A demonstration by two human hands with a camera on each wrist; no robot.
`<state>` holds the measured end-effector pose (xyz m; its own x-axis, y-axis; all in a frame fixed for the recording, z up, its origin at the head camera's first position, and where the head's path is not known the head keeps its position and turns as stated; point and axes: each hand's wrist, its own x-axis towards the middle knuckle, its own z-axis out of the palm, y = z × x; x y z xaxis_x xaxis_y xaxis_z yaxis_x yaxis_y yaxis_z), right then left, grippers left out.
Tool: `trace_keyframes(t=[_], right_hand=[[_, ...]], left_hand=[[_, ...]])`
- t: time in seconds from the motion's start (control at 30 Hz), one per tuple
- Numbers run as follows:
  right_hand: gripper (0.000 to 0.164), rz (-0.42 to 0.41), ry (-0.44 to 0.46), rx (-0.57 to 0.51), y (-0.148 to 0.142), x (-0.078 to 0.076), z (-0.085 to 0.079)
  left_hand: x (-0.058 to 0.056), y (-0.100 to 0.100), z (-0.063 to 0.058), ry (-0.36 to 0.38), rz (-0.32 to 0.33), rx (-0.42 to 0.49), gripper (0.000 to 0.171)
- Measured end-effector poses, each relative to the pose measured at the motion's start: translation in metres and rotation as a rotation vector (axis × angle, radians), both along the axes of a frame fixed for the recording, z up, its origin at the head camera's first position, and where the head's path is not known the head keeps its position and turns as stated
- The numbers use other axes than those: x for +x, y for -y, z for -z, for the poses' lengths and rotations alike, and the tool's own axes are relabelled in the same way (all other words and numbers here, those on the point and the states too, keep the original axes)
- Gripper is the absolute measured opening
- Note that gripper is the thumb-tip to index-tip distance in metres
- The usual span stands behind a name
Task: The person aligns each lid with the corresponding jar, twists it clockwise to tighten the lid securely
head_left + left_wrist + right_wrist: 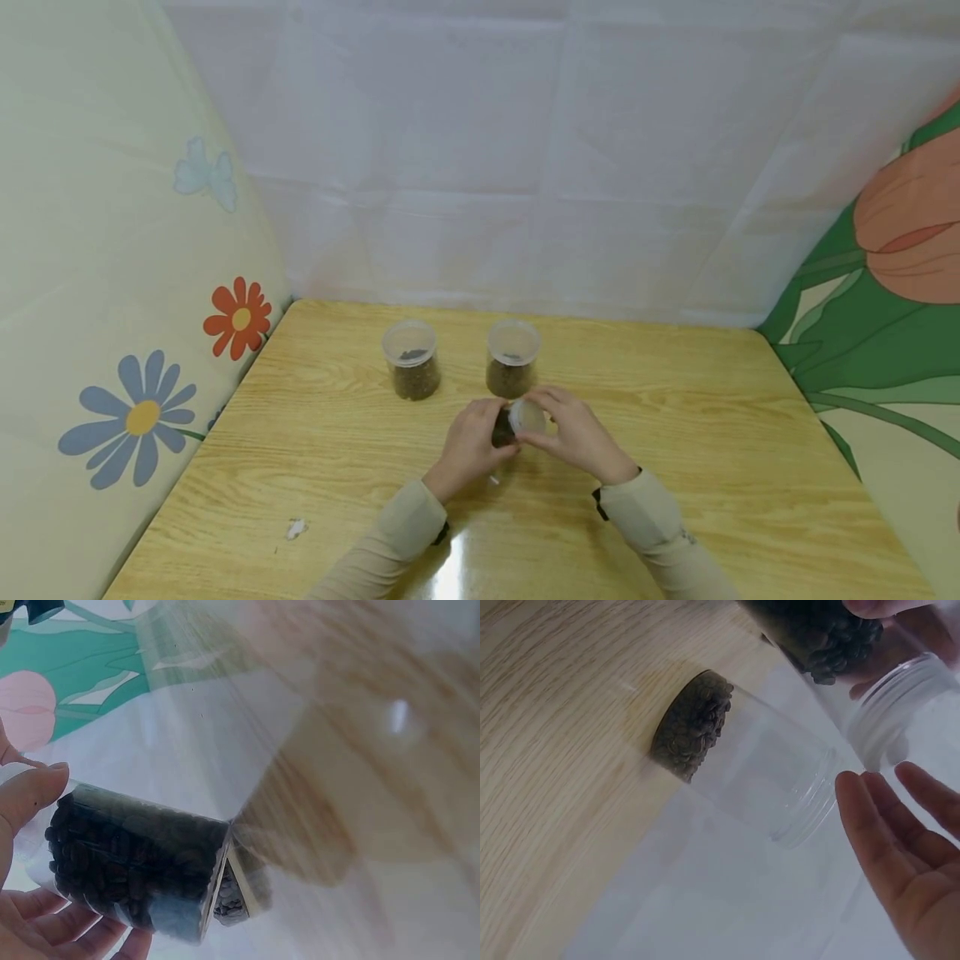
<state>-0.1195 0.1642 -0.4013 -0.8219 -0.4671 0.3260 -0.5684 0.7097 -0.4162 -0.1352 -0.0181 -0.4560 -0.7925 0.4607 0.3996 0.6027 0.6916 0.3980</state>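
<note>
My left hand [471, 437] grips a clear jar [135, 862] around its side, thumb on one side and fingers on the other. Dark beans, like coffee beans, fill much of it, and it lies tilted nearly sideways. At its pale, whitish mouth end [528, 418], my right hand [576, 429] holds on with thumb and fingers on opposite sides. The right wrist view shows the right fingertips [851, 784] right at that end, near the screw threads. Beyond the hands stand two more clear jars, one behind them [513, 358] and one farther left [412, 360], both partly filled with dark contents.
The wood-grain table [675, 400] ends at a pale cloth backdrop [487, 167]. Flower-printed cloths stand at the left [135, 250] and right [885, 358]. A small white patch [296, 528] marks the table's front left.
</note>
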Motion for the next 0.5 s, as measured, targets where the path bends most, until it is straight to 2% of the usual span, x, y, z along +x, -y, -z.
trace_keyframes(t=[0.3, 0.5], right_hand=[[0.053, -0.075, -0.021, 0.019, -0.0042, -0.0009, -0.0022], [0.049, -0.008, -0.004, -0.021, -0.0016, -0.0006, 0.0006]], left_hand=[[0.0009, 0.0005, -0.0017, 0.012, 0.004, 0.011, 0.062], [0.0001, 0.0001, -0.0012, 0.035, -0.008, 0.002, 0.062]])
